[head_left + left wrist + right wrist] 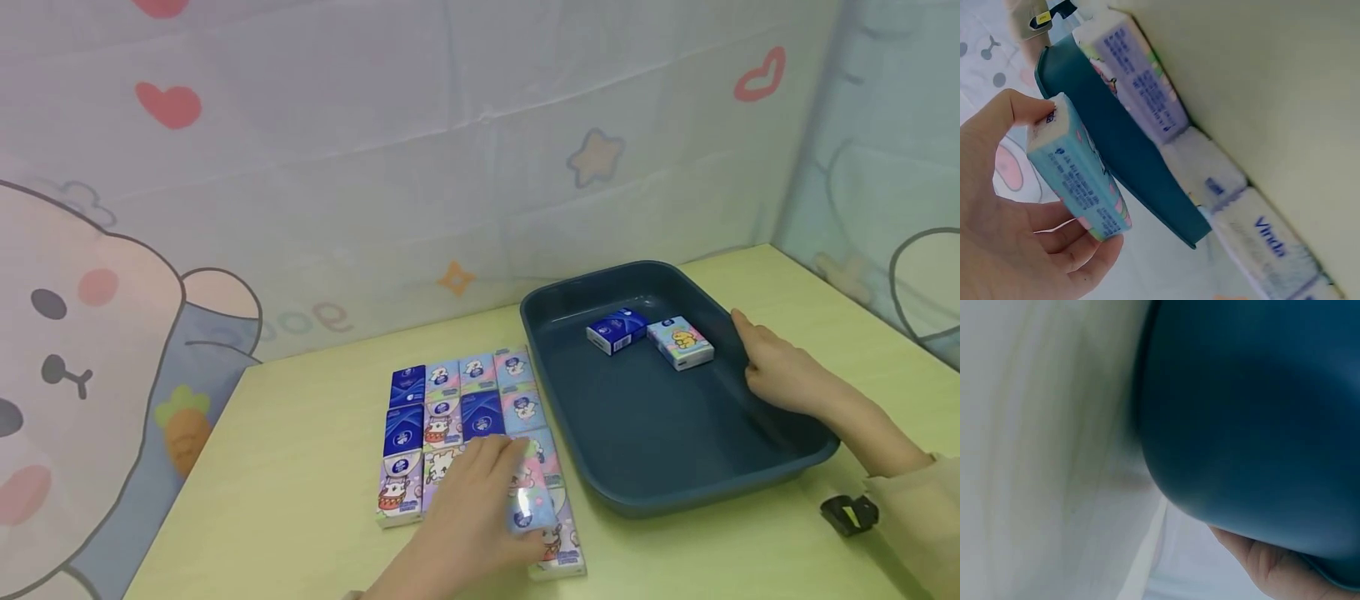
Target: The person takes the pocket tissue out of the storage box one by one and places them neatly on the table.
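Note:
My left hand (468, 521) grips a small blue-and-pink tissue pack (1079, 172), thumb on one end and fingers at the other. In the head view it is over the near part of a block of tissue packs (441, 421), some dark blue and some cartoon-printed, partly hiding them. To the right stands a dark teal plastic tray (667, 450). Inside it lie a dark blue tissue pack (617, 330) and a cartoon-printed tissue pack (681, 342), side by side. My right hand (787, 371) rests against the tray's right rim with fingers extended; its thumb is not clearly visible.
A black strap-like item (849, 514) is by my right sleeve. The light green table (300, 467) meets a cartoon-printed cloth backdrop (390, 183) at the back, and another printed cloth (892, 167) hangs along the right.

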Demonstrator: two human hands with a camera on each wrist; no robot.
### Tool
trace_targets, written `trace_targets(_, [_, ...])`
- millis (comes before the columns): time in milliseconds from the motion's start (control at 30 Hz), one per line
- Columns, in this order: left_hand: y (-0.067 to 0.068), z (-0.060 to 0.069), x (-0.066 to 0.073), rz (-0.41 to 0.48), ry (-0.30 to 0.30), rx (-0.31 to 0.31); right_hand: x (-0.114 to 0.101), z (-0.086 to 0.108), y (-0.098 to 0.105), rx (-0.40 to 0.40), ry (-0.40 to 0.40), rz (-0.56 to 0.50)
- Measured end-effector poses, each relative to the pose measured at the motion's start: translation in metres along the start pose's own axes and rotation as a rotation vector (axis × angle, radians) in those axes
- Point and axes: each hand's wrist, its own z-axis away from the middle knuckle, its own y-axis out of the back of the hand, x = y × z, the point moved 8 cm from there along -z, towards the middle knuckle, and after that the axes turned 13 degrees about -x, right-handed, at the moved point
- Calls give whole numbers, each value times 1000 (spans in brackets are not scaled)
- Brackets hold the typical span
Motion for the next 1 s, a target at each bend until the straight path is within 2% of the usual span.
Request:
trace_targets(100, [-6,5,-5,50,18,-40,0,0,0,-1,-1,1])
trace_targets(333, [-23,12,-14,209,120,-195,0,0,0,1,-3,5])
trace_targets(567, [-29,19,-20,274,159,-250,-1,0,1,-2,-7,4])
trace_targets(700, [-33,21,-22,282,168,-289,-1,0,1,-2,-6,6])
trace_targets(1000, [-36,24,-26,270,129,-289,0,0,0,-4,-11,3])
